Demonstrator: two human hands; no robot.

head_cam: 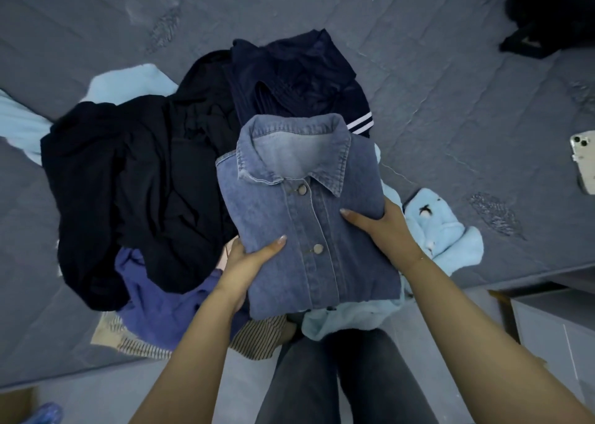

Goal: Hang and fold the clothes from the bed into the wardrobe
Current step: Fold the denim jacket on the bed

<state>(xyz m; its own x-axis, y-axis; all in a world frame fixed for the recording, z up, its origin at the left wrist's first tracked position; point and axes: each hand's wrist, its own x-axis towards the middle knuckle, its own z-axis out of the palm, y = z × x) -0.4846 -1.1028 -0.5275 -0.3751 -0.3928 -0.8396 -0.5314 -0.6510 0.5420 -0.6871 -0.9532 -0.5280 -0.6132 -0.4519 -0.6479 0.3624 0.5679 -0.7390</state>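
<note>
Folded denim shirt gripped by left hand at 7 o'clock, right hand at 3 o'clock (thumbs on top), held over clothes pile on bed

Bare forearms; dark grey trousers, probably jeans.

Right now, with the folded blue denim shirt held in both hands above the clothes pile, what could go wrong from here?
1. The folded blue denim shirt is gripped only at its side edges by the left hand and right hand; the fold may sag open in carrying.
2. The loose black garment and light blue fleece garment lie underneath and could snag or be dragged along.
3. The phone on the grey bed could get knocked off.
</note>
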